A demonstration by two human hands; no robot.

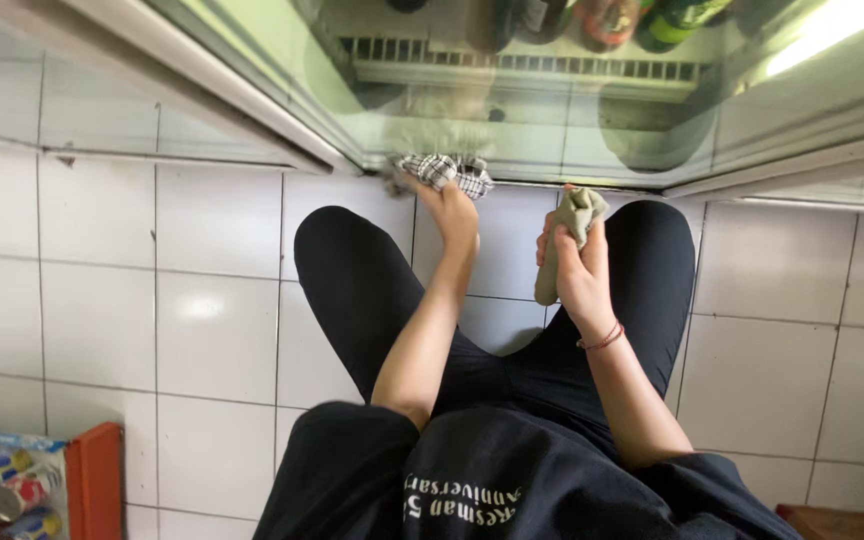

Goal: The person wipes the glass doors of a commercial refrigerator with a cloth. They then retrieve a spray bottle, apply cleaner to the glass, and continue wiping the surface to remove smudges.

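I see my left hand (pixel 449 208) pressing a checked cloth (pixel 445 171) at the glass door's (pixel 552 110) bottom edge, my right hand (pixel 574 262) gripping a grey rag (pixel 569 228) (wiping seems unfinished).

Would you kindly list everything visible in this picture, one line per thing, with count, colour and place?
checked cloth: one, black and white, pressed against the bottom edge of the glass door
grey cloth: one, greenish grey, bunched and hanging down, right of centre
glass door: one, clear with a pale frame, across the top; bottles and a grille show dimly behind it
floor tiles: many, white with dark grout, all around
crate: one, orange edge, bottom left corner
cans: several, mixed colours, in plastic wrap beside the crate
bracelet: one, red, on the right wrist
trousers: one pair, black, centre
left hand: one, on the checked cloth
right hand: one, closed round the grey cloth
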